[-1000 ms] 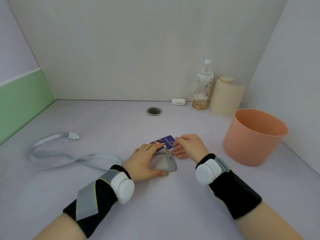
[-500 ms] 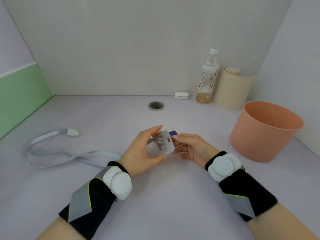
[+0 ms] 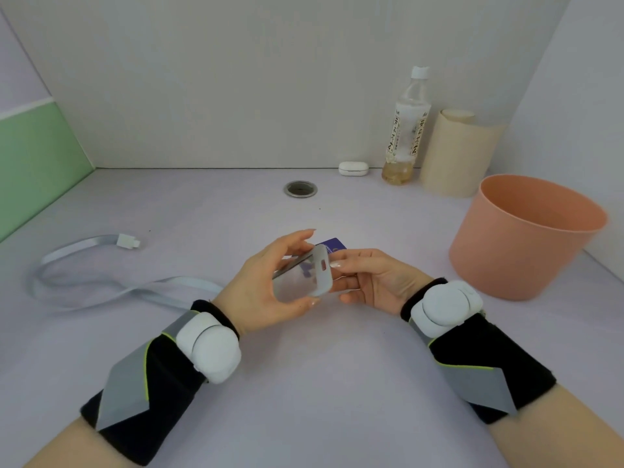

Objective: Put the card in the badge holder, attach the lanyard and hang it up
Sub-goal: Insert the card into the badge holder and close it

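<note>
My left hand [image 3: 266, 285] grips a clear badge holder [image 3: 304, 276] with a grey slotted end, held tilted above the table. My right hand [image 3: 371, 280] pinches a dark blue card [image 3: 334, 245] at the holder's slotted end. Only the card's far corner shows behind the holder; part of it seems to show through the clear plastic. Both hands are close together at the middle of the table. A pale grey lanyard [image 3: 101, 285] with a white clip [image 3: 127, 241] lies loose on the table to the left, apart from both hands.
A pink bucket [image 3: 526, 238] stands at the right, close to my right wrist. At the back right are a drink bottle [image 3: 407, 130], a beige roll [image 3: 459, 153] and a small white case [image 3: 353, 168]. A round metal hole [image 3: 300, 189] sits in the table.
The holder and card went from lying on the table to being held up in both hands. The card has slid further behind the holder's slotted end.
</note>
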